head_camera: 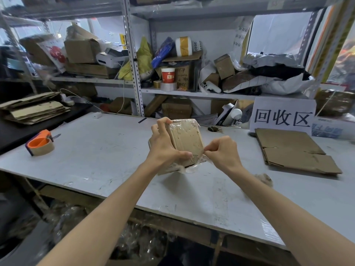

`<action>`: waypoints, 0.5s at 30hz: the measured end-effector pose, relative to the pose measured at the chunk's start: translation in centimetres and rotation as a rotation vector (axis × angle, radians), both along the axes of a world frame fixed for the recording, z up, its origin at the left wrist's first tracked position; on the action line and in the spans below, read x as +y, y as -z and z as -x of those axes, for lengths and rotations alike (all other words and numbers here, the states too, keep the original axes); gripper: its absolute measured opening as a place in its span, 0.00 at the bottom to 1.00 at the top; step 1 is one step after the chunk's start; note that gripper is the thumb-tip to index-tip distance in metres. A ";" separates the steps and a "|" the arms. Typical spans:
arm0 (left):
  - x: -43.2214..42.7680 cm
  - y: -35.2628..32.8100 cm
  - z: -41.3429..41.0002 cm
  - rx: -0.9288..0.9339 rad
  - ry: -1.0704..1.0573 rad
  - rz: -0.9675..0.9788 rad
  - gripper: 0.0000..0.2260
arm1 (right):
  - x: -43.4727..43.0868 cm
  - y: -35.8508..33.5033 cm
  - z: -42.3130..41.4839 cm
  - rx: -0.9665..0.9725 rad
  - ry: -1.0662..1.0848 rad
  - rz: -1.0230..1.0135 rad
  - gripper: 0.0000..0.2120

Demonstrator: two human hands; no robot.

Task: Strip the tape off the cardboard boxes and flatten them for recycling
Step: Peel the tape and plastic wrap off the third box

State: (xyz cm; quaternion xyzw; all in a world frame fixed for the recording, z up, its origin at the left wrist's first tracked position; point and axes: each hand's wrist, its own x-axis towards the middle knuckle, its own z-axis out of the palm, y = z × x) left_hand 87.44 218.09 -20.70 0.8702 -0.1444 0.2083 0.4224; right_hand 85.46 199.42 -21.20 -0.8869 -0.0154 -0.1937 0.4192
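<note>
A small brown cardboard box (187,137) wrapped in clear tape is held tilted above the white table (96,150). My left hand (163,144) grips its left side, fingers over the top edge and thumb across the lower front. At the box's lower right corner my right hand (221,150) pinches a strip of clear tape (196,166), which hangs loose and crumpled under the box.
Flattened cardboard (295,150) lies at the right below a white sign (282,116). A tape dispenser (40,144) with an orange core sits at the left. More flat cardboard (32,109) is stacked far left. Cluttered shelves (172,91) stand behind. Crumpled plastic lies under the table.
</note>
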 end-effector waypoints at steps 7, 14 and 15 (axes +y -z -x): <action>1.2 0.0 -1.2 0.097 0.001 0.176 0.43 | 0.3 -0.7 -0.9 0.158 0.195 -0.599 0.07; 0.8 -0.1 -0.4 0.070 0.028 0.152 0.43 | 1.0 -1.6 -0.9 0.203 0.086 -0.220 0.15; 0.7 0.0 -0.4 0.075 0.026 0.148 0.44 | 1.2 -1.7 -0.8 0.189 0.082 -0.139 0.15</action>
